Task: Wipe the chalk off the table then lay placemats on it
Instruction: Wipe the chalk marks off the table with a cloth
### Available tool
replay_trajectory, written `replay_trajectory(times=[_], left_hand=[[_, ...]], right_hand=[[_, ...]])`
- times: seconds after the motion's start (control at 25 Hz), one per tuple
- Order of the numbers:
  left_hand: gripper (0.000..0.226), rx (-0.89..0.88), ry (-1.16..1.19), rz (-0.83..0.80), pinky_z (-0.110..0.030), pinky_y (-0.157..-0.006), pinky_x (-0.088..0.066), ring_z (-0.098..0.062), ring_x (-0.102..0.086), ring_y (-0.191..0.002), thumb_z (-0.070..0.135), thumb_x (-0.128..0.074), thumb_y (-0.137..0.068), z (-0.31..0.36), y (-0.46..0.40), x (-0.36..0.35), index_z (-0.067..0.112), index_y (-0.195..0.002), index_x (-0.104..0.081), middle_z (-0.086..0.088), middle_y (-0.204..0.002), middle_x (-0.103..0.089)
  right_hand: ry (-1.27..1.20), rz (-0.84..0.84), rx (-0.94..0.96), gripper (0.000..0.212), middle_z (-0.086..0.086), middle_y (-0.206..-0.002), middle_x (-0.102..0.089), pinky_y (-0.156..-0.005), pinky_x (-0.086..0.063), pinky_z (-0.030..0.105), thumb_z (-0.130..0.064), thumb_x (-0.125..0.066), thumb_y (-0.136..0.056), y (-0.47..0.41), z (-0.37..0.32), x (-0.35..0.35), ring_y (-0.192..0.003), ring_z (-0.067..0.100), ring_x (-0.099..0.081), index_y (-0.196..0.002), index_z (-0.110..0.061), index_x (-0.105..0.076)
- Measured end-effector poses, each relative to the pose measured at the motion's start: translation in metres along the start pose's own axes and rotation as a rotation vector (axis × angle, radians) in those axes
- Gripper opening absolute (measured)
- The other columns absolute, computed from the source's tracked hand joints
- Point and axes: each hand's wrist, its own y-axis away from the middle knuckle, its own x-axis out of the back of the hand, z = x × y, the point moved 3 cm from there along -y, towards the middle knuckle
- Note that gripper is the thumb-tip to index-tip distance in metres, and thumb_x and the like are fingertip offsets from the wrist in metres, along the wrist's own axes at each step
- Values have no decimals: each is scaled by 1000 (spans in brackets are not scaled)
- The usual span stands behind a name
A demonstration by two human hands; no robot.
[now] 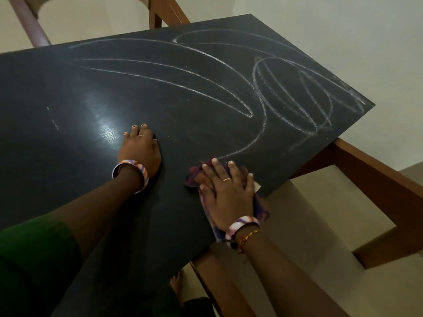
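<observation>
On dark table (pixel 68 88), chalk loops (pixel 286 92), no legible writing; left hand (pixel 140 149) flat, right hand (pixel 225 193) flat on cloth (pixel 194 177).

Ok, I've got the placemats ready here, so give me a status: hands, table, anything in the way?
Left hand flat on table, empty. Right hand pressing cloth at near edge. Chalk lines uncleared across far half. Nothing else on top.

Open table (pixel 68 92) beyond left hand (pixel 139 149)
</observation>
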Motion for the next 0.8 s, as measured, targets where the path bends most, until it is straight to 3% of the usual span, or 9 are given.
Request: replay_trajectory(times=[0.16, 0.24, 0.32, 0.44, 0.52, 0.56, 0.72, 0.8], left_hand=[[31, -18, 37, 17, -48, -110, -29, -39, -35, -128, 15, -37, -98, -4, 2, -2, -2, -118, -53, -21, -139, -41], [30, -24, 39, 19, -47, -110, -27, -39, -35, -128, 15, -37, -97, -5, 1, -3, -2, -116, -54, -21, -139, -41], [31, -17, 37, 16, -46, -111, -27, -39, -35, -129, 15, -37, -97, -6, -1, -4, -2, -116, -54, -21, -140, -40], [30, -20, 61, 24, -46, -111, -26, -39, -35, -129, 14, -37, -97, -8, -4, -5, -1, -114, -55, -21, -140, -41], [30, -26, 79, 23, -44, -113, -23, -37, -31, -133, 14, -37, -97, -10, -3, -4, 0, -116, -55, -20, -143, -38], [31, -32, 89, 21, -42, -115, -20, -35, -28, -136, 15, -37, -98, -11, -3, -5, 1, -119, -54, -18, -145, -36], [34, -37, 93, 4, -39, -117, -14, -31, -22, -141, 17, -35, -99, -11, -3, -6, 3, -126, -51, -15, -149, -32], [34, -25, 79, 4, -39, -118, -15, -31, -23, -140, 17, -35, -98, -12, -5, -8, 2, -124, -52, -16, -148, -33]], right_hand=[[-105, 70, -434, 48, -14, -158, -11, -111, -1, 64, -45, -28, -99, -37, 95, 23, -146, 21, 0, -146, -42, -22], [-173, 112, -576, 49, -10, -158, -12, -110, 1, 65, -44, -29, -99, -38, 110, 28, -146, 24, 1, -147, -38, -23], [-66, 117, -466, 49, -10, -158, -14, -112, 1, 62, -43, -28, -98, -31, 72, 22, -146, 26, -1, -147, -36, -24], [-19, 38, 12, 49, -11, -158, -14, -114, 3, 53, -45, -27, -97, -4, -21, -4, -146, 25, -4, -145, -39, -26], [7, -14, 141, 48, -13, -158, -13, -114, 4, 52, -45, -27, -98, -8, -30, -6, -146, 22, -3, -146, -40, -24], [23, 7, 100, 48, -14, -157, -13, -114, 2, 52, -45, -27, -98, -22, -12, -1, -146, 22, -5, -146, -41, -24], [-62, 30, -354, 48, -12, -158, -15, -114, -1, 59, -42, -29, -100, -64, 85, 27, -146, 23, -4, -147, -38, -23], [-69, 48, -412, 48, -10, -158, -15, -114, 0, 59, -41, -29, -100, -63, 78, 27, -146, 24, -3, -147, -36, -22]])
